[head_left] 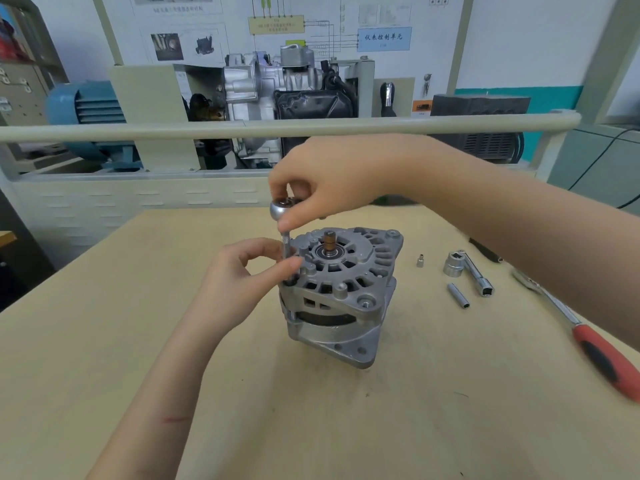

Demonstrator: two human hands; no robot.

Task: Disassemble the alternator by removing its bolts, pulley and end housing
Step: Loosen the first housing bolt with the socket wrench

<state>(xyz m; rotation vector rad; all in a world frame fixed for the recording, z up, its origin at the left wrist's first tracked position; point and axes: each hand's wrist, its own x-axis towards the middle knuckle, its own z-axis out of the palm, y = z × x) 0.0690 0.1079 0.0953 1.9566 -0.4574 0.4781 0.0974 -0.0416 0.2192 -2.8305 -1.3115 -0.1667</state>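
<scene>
Upright on the alternator (341, 292), the ratchet extension (286, 251) is pinched by both hands' grip.

The red-handled ratchet (595, 355) near the table's (138, 341) right edge is blurry, and its head end disappears under the right forearm. A dark tool (485, 250) further back is mostly covered by that arm too. The left hand's (242, 271) fingers hide the bottom of the extension bar (286, 245), so can't tell what it sits on. The alternator's (341, 292) underside isn't visible. Both arms get cut off by the frame edges.
</scene>
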